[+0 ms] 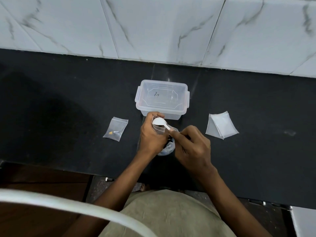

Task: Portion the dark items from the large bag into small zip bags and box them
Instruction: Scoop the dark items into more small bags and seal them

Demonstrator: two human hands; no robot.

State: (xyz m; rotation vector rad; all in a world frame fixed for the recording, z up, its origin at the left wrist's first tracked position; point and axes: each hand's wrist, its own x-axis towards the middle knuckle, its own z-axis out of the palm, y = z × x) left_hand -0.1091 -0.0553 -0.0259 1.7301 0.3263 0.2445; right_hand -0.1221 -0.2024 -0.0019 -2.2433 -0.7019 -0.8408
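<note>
White plastic marks the crux here: a small spoon [159,122], pinched by its handle in the right hand [191,144], has its bowl sitting right at the mouth of a small zip bag [159,130] that the left hand [151,135] grips upright, fingers curled round its sides. The spoon's long axis runs from the right hand up and leftward to the bag opening, so the tip-in seems to turn on a slight roll of the right wrist while the left hand keeps the mouth spread. Whether the bowl carries anything I cannot tell, as its pale back faces the camera. The large bag [168,147] with the dark items lies on the black worktop [68,108] directly beneath and between the two hands, mostly hidden by them, nearer the right hand for the next scoop. Just beyond the left hand stands a clear lidded box [162,98], its lid on. To the left lies a filled zip bag [116,129], not yet boxed; well to the right rests a stack of empty bags [221,125]. Judging by this, the portioning is at an early stage.
</note>
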